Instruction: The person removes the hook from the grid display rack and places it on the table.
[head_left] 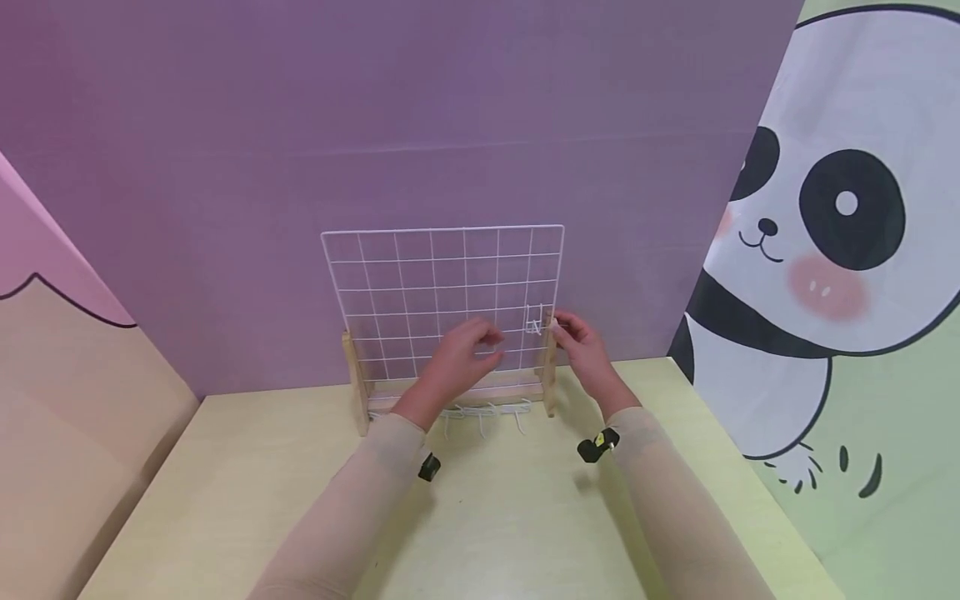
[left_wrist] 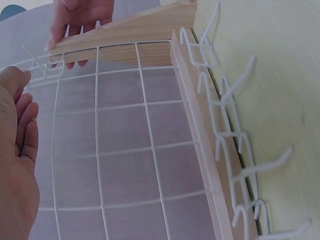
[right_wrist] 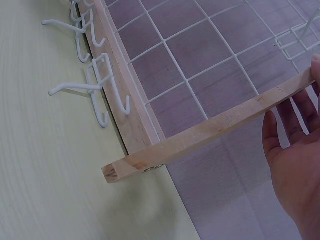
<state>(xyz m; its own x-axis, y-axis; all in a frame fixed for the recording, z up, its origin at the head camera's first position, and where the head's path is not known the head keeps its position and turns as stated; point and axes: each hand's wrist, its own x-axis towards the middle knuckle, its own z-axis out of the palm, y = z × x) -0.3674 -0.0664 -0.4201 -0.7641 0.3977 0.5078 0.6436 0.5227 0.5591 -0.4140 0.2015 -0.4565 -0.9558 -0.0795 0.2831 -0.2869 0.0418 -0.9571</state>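
A white wire grid panel [head_left: 442, 229] stands upright in a wooden stand [head_left: 550, 371]. One white wire hook [head_left: 533, 328] hangs on the grid near its right edge. My right hand [head_left: 590, 358] grips the upper end of the stand's right post, thumb at the front and fingers behind it, as the right wrist view shows. In front of the grid, my left hand [head_left: 457, 360] hovers left of the hung hook, its fingers loosely bent and holding nothing. The left wrist view shows its fingertips [left_wrist: 24, 76] close to that hook.
Several loose white hooks [right_wrist: 95, 87] lie in a row along the front of the stand's base bar [left_wrist: 192, 107], prongs pointing outward. The pale wooden table [head_left: 480, 517] ends at a purple wall [head_left: 442, 100] behind the grid. A panda mural [head_left: 765, 367] covers the right wall.
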